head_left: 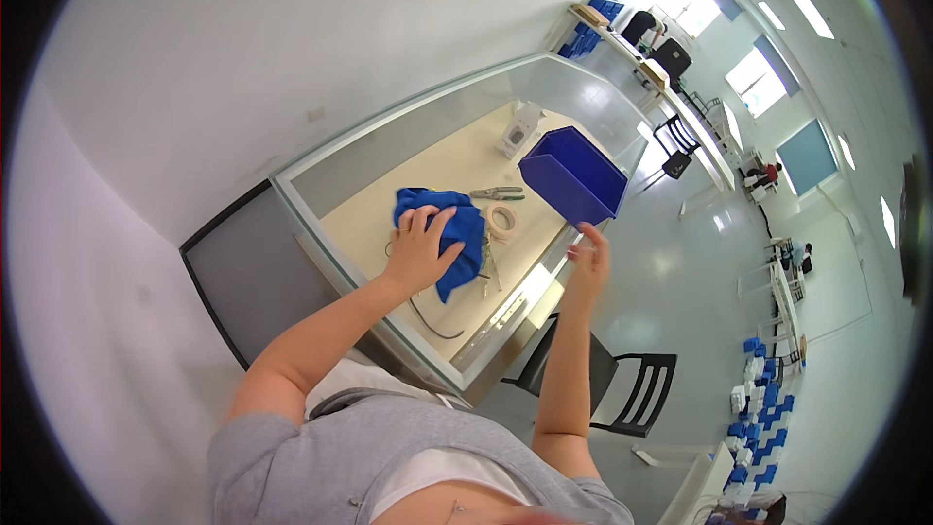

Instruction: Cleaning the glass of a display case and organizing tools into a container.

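My left hand (420,249) is on a crumpled blue cloth (465,236), its bent fingers spread over the fabric and gripping it. The cloth lies on the cream top of a glass-walled table (389,175). Just right of it are a roll of tape (501,222) and a pair of pliers (498,193). My right hand (589,258) is raised at the table's right edge, below a blue plastic bin (575,178). Its fingers are loosely bent and apart, with nothing visible in them. Slightly blurred, it does not appear to touch the bin.
A small white box (521,128) stands behind the bin. A thin dark cable (437,328) curves near the front glass rim. To the right, a black chair (637,394) stands close to the table. Farther off are long tables, people and stacked blue and white bins (763,418).
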Action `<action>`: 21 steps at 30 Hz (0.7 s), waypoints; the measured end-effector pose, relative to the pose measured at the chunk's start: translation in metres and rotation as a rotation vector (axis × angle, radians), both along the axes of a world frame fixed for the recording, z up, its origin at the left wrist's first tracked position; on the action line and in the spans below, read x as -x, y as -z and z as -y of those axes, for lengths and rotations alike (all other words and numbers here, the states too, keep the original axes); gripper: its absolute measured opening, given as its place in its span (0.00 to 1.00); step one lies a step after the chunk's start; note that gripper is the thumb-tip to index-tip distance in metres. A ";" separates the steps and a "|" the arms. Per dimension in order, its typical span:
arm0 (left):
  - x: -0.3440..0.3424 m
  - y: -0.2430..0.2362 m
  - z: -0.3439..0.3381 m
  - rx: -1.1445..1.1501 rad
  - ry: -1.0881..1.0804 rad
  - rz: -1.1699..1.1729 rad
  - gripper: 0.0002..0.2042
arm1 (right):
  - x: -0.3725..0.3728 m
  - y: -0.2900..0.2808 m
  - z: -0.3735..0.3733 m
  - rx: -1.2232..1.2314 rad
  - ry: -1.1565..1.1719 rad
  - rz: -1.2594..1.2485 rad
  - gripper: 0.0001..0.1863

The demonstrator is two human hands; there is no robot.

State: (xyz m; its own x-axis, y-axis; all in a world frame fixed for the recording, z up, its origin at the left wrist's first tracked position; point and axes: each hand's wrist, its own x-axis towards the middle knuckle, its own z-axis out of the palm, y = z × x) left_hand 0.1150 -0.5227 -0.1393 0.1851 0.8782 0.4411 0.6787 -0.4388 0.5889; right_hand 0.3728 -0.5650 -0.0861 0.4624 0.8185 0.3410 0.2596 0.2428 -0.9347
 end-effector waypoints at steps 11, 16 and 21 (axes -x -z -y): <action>0.171 0.007 -0.135 -0.104 -0.216 -0.189 0.19 | 0.143 0.046 -0.051 0.246 0.025 1.250 0.33; 0.212 0.029 -0.144 -0.167 -0.427 -0.385 0.15 | 0.111 0.058 -0.063 0.282 -0.066 0.984 0.26; 0.206 0.035 -0.141 -0.060 -0.264 -0.258 0.10 | 0.097 0.072 -0.115 0.247 0.217 0.859 0.28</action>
